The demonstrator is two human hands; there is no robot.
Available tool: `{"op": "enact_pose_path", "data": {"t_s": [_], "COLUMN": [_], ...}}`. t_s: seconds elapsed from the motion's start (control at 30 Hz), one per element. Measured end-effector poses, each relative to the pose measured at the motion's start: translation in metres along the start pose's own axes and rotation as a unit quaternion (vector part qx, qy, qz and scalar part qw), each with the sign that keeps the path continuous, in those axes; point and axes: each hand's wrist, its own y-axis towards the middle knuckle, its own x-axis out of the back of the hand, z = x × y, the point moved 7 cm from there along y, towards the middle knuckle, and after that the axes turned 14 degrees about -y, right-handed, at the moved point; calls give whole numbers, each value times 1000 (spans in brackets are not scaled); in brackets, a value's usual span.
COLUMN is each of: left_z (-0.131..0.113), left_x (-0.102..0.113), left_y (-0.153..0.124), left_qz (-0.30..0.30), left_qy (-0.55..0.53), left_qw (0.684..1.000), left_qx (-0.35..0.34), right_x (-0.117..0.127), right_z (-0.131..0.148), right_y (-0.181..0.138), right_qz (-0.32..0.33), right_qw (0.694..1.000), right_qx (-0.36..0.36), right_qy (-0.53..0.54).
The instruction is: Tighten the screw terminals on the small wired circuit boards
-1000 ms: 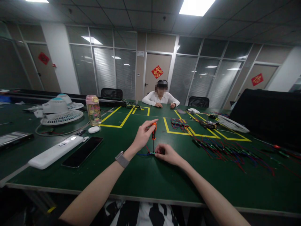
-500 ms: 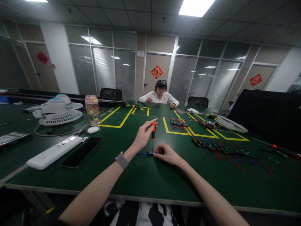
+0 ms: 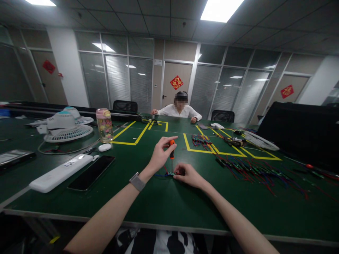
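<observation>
My left hand (image 3: 162, 152) grips the orange and black handle of a screwdriver (image 3: 172, 151), its index finger stretched out over the top. The shaft points straight down, and its tip meets a small green circuit board (image 3: 170, 174) on the table. My right hand (image 3: 188, 175) is closed on the board's right end with thumb and fingers, which hide part of it. Red and blue wires run out from the board's left side.
Wired circuit boards (image 3: 251, 169) lie in a row to the right, with another bundle (image 3: 201, 140) inside yellow tape. On the left are a phone (image 3: 92, 173), a white power strip (image 3: 62, 173), a bottle (image 3: 104, 125) and fans (image 3: 69, 128). A person (image 3: 180, 107) sits opposite.
My left fingers have shifted around the screwdriver handle, with the thumb now further across it. My right hand stays at the board. The person opposite has moved one hand outward.
</observation>
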Motion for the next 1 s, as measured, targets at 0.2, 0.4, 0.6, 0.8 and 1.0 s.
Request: {"op": "enact_pose_path", "data": {"t_s": [0.2,0.4,0.6,0.8,1.0], "left_z": [3,2,5,-1,-3], "left_x": [-7,-1,0,-5,-2], "left_y": [0,1,1,1,0], "left_qz": [46,15,17,42,18], "left_qy": [-37,17,-24,-29,17], "left_qw": [998,1000,999,999,1000], "left_qx": [23,-1,17,17,-7], "right_x": [-1,1,2,3,3], "right_z": [0,3,5,5,5], "right_y": [1,1,0,-1,0], "right_qz": [4,6,9,11,11], "right_qw": [1000,1000,1000,1000,1000], "right_qx": [5,-4,-9,-6,-6], "right_qy": [-7,-1,10,11,8]}}
